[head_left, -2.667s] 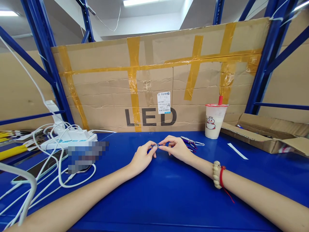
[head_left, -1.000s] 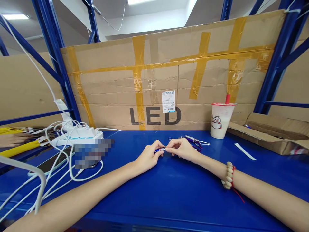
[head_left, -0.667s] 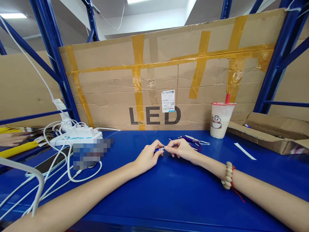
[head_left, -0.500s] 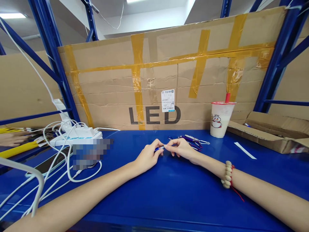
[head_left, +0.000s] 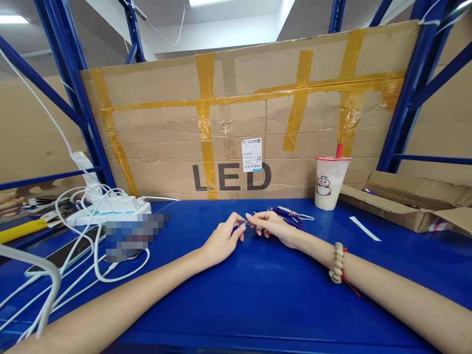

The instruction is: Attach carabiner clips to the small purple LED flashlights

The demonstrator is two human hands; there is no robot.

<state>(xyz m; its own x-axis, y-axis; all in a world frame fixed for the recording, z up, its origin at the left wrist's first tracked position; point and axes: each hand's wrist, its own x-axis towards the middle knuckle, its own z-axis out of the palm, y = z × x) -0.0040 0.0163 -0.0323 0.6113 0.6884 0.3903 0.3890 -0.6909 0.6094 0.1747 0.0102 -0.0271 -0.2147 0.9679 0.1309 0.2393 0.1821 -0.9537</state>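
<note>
Pinching a short blue-and-silver cylinder (head_left: 241,225) between thumb and forefinger of the left hand (head_left: 220,242), over the middle of the blue worktop (head_left: 258,305)! Meeting it at the silvery end with the right hand (head_left: 272,227), with thumb and forefinger close together; can't tell whether gripping or merely touching. Wearing a beaded bracelet (head_left: 337,265) on that right wrist, too. Looking just past those right fingers, onto purple items with a wire loop (head_left: 289,213), partly hidden. Farther right, spotting a red-strawed drink cup (head_left: 330,191), upright, then a white strip (head_left: 364,229) lying flat, then an open cardboard box (head_left: 383,210). Over on the left, finding a crowded power strip (head_left: 142,208), tangled with white cables (head_left: 51,290), and a phone (head_left: 55,258) lying flat. At the far left edge, catching another person's hand (head_left: 9,205). Beyond the worktop, facing a taped cardboard panel (head_left: 155,142) marked "LED".
</note>
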